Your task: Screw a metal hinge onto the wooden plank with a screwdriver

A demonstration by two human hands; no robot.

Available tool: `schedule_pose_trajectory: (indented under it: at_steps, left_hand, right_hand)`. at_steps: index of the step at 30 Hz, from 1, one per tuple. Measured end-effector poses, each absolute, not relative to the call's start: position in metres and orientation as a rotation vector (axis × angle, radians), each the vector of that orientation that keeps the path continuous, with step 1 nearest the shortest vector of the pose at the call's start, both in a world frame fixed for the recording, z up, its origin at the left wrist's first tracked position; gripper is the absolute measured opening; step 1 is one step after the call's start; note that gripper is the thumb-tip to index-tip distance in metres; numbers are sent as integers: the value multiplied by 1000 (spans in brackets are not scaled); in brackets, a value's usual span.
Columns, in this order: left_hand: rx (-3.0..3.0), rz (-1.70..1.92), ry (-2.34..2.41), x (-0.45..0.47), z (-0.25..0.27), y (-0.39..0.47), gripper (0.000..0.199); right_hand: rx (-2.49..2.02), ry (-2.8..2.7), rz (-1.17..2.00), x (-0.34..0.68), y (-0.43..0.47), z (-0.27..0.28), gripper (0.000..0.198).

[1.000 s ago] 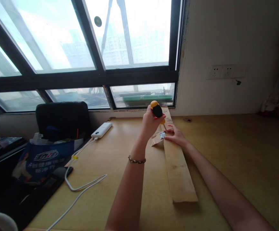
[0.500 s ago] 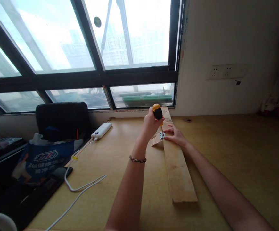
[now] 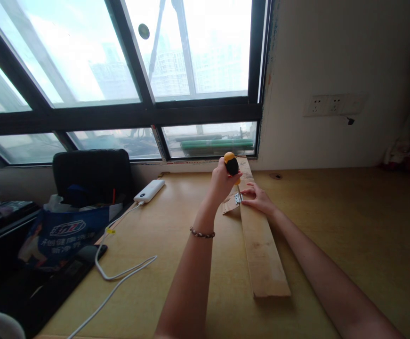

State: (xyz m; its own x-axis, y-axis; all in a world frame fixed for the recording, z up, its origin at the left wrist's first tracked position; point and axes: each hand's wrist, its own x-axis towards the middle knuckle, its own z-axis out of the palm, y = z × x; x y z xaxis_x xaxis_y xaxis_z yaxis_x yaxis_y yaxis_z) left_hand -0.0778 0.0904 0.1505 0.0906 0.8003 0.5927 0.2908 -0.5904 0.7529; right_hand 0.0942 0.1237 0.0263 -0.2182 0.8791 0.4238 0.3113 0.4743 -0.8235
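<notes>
A yellow-and-black screwdriver (image 3: 231, 166) is in my left hand (image 3: 223, 179), whose fingers are wrapped round its handle. Its shaft points down and the tip meets a silver metal hinge (image 3: 238, 197). The hinge sits at the left edge of a long wooden board (image 3: 261, 249), where a short piece of wood (image 3: 229, 205) juts out to the left. My right hand (image 3: 259, 199) lies across the board, with thumb and forefinger bent against the hinge's right side. The exact contact under those fingertips is too small to tell.
All this rests on a yellowish wooden table (image 3: 190, 263) below a window. To the left are a white power bank (image 3: 149, 191) with its white cable (image 3: 120, 275), a black chair (image 3: 92, 174) and a blue bag (image 3: 67, 235). Wall sockets (image 3: 335, 104) are at the right.
</notes>
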Motion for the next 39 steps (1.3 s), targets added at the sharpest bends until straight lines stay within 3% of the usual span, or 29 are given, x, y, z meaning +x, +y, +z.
schedule_pose_trajectory:
  at_steps: [9, 19, 25, 39]
  left_hand:
    - [1858, 1512, 1007, -77, 148, 91, 37]
    - [1666, 1457, 717, -75, 138, 101, 22]
    - [1714, 1521, 836, -78, 132, 108, 33]
    - [1785, 1489, 824, -78, 132, 105, 29]
  right_hand:
    - [-1026, -1771, 738, 94, 121, 29, 69]
    - [-1003, -1775, 717, 94, 121, 28, 68]
    - [-1006, -1768, 734, 94, 120, 29, 68]
    - [-1004, -1762, 743, 95, 123, 26, 66]
